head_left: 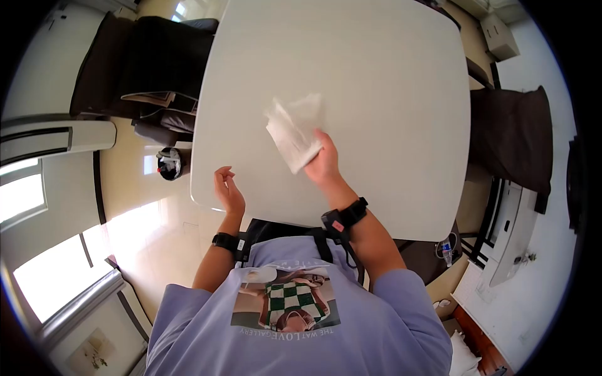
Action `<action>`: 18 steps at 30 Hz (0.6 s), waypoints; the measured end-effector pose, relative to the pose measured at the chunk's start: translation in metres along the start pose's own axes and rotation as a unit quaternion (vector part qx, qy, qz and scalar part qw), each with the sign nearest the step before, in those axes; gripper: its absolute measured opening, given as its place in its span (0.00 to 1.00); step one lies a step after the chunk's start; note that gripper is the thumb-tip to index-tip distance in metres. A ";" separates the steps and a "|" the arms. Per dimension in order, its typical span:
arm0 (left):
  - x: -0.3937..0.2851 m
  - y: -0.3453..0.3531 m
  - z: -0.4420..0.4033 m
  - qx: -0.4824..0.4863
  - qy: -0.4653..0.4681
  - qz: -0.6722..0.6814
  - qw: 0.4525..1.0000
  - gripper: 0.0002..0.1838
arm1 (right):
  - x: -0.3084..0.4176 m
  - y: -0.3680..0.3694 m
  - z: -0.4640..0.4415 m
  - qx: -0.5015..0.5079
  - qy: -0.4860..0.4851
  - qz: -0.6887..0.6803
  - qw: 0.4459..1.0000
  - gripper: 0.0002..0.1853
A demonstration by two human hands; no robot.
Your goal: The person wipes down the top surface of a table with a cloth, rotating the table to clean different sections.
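Observation:
My right hand (324,164) is closed on a crumpled white tissue (293,133), gripping its near right corner between thumb and fingers. The tissue spreads out beyond the hand, over the white tabletop (376,75), its far edge a little blurred. Whether it touches the surface I cannot tell. At the near left corner of the table, my left hand (229,191) is held with loosely bent fingers, thumb apart, and nothing in it. Each wrist wears a black strap with a small device.
Dark covered chairs stand at the left (150,69) and right (511,135) of the table. A small black bin (170,164) is on the floor at the left. A plastic bottle (447,254) stands low at the right, near the table's corner.

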State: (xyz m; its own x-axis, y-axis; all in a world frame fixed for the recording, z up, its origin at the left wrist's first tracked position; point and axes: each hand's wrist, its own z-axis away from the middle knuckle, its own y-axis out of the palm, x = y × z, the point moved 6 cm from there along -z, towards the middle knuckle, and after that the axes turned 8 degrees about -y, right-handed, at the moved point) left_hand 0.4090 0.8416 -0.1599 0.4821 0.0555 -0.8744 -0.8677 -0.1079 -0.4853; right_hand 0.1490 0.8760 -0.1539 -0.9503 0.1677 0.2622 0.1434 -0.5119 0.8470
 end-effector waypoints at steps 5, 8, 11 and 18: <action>0.030 -0.042 -0.026 -0.012 -0.026 0.021 0.999 0.12 | -0.069 0.037 -0.014 0.075 -0.130 0.374 0.915 0.30; 0.051 -0.064 -0.049 -0.013 -0.045 0.040 0.998 0.13 | -0.119 0.061 -0.017 0.167 -0.257 0.556 0.773 0.31; 0.073 -0.082 -0.075 -0.004 -0.058 0.058 0.997 0.13 | -0.172 0.074 -0.021 0.283 -0.290 0.752 0.521 0.35; 0.085 -0.098 -0.125 0.063 -0.081 0.047 0.994 0.15 | -0.249 0.062 -0.039 0.370 -0.212 0.848 0.315 0.43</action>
State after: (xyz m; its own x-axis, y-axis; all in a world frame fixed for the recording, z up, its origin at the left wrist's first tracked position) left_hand 0.5503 0.7328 -0.1856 0.3804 0.2106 -0.9005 -0.9215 0.0040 -0.3883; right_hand 0.3839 0.7694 -0.1850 0.7666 0.3593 0.5322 0.5192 0.1409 -0.8430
